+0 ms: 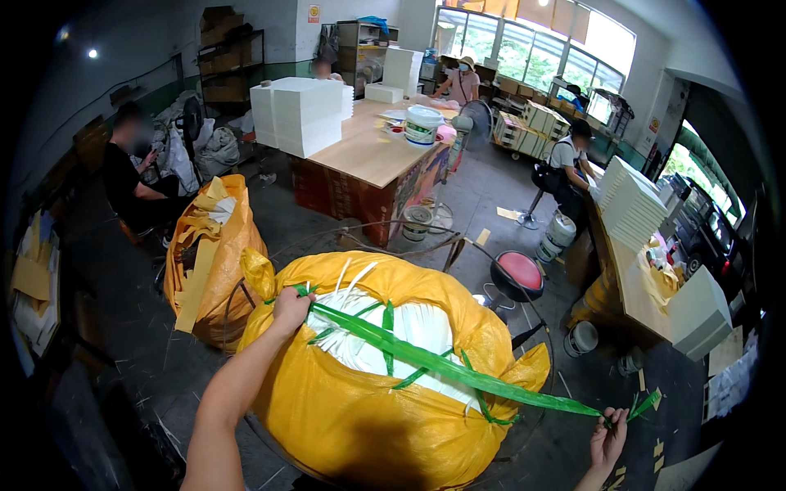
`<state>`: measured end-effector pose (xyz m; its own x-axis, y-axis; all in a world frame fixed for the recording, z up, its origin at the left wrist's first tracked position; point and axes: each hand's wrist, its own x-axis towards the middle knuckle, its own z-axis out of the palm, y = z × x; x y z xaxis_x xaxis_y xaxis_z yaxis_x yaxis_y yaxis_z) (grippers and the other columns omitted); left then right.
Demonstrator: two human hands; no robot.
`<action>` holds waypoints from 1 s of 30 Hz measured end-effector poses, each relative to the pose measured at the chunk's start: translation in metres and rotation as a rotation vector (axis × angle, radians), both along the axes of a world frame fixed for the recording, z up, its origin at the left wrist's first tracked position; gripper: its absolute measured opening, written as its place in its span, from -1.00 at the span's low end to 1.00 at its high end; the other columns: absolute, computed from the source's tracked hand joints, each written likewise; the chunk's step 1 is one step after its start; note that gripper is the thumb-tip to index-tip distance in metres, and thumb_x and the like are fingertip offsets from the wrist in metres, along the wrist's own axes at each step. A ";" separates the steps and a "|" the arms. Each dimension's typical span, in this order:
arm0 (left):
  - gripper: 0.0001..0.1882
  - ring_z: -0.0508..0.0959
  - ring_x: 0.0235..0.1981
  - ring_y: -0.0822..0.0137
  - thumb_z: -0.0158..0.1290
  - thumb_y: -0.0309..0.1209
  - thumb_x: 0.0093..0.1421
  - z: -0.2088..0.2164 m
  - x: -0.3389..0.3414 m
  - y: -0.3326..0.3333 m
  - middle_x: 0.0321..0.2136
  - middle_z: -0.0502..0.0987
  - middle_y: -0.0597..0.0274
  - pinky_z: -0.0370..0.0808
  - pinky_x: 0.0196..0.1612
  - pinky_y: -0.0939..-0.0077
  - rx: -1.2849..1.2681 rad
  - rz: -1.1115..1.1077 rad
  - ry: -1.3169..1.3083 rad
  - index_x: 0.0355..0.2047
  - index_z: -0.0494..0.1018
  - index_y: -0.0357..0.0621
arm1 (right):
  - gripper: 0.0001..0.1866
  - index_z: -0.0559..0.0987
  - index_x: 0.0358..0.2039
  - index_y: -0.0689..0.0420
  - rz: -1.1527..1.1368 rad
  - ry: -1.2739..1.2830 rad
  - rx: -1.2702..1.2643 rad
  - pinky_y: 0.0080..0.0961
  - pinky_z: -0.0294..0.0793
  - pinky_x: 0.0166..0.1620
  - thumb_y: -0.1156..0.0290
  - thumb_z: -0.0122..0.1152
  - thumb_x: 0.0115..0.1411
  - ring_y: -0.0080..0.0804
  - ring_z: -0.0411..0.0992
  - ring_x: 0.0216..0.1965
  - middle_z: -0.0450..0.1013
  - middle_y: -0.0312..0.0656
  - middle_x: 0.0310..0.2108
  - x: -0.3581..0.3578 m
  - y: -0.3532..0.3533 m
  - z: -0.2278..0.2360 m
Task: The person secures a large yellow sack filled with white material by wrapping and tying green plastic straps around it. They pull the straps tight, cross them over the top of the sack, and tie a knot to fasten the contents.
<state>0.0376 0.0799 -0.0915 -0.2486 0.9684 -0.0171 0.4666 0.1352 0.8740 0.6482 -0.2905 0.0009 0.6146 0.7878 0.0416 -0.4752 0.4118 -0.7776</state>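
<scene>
In front of me stands a big yellow woven sack [344,417], packed with white paper strips [422,327] that show through its gaping top. Green plastic strapping laces across that opening from edge to edge. My left hand [292,309] is closed on one end of a wide green plastic strap [483,378], by the sack's far left corner. The strap runs taut and slanting over the paper strips. Beyond the sack's right side, my right hand [608,438] grips the other end, and a loose tail sticks out past the fingers.
An orange sack of cardboard scraps [217,278] stands to the left, near a seated person. Ahead is a wooden table [368,155] with white paper stacks and a bucket [422,125]. A red-topped stool [519,274] is right of the sack; a workbench [626,278] lies further right.
</scene>
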 end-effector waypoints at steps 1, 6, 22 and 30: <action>-0.83 0.50 -0.49 0.45 0.17 -0.39 0.13 0.008 0.002 -0.004 -0.54 0.56 0.28 0.41 -0.38 0.46 0.023 -0.017 0.056 -0.40 0.59 -0.27 | -0.67 0.31 -0.41 0.15 0.008 -0.053 0.003 -0.60 0.61 -0.42 0.21 -0.09 0.45 -0.33 0.54 -0.45 0.43 -0.09 -0.35 -0.006 0.002 0.004; -0.86 0.48 -0.49 0.48 0.15 -0.42 0.16 -0.029 -0.057 0.030 -0.49 0.57 0.30 0.41 -0.38 0.49 -0.088 -0.337 -0.091 -0.35 0.59 -0.24 | -0.67 0.33 -0.41 0.14 0.052 -0.125 0.010 -0.57 0.65 -0.38 0.19 -0.08 0.45 -0.36 0.56 -0.39 0.42 -0.13 -0.35 -0.009 -0.003 0.002; -0.78 0.49 -0.41 0.46 0.18 -0.28 0.16 0.148 -0.062 -0.042 -0.47 0.55 0.32 0.39 -0.28 0.54 -0.226 -0.323 -0.265 -0.42 0.60 -0.20 | -0.83 0.50 -0.26 0.14 0.271 -0.318 -0.180 -0.23 0.48 0.03 0.29 0.11 0.30 -0.09 0.45 0.00 0.45 -0.03 -0.04 0.011 -0.086 -0.030; -0.58 0.62 -0.46 0.37 -0.20 -0.25 0.43 0.389 -0.052 -0.196 -0.56 0.56 0.21 0.63 -0.08 0.38 0.525 -1.046 -0.832 0.06 0.26 -0.41 | -0.82 0.62 -0.21 0.33 0.629 -0.680 -0.112 -0.41 0.49 -0.05 0.57 0.12 0.22 -0.30 0.52 -0.15 0.55 0.00 -0.23 -0.143 0.093 0.061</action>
<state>-0.0142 -0.1156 0.2977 0.4728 0.6367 0.6091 -0.5138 -0.3623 0.7776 0.5053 -0.1975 0.0617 -0.0552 0.9887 0.1395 -0.0138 0.1390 -0.9902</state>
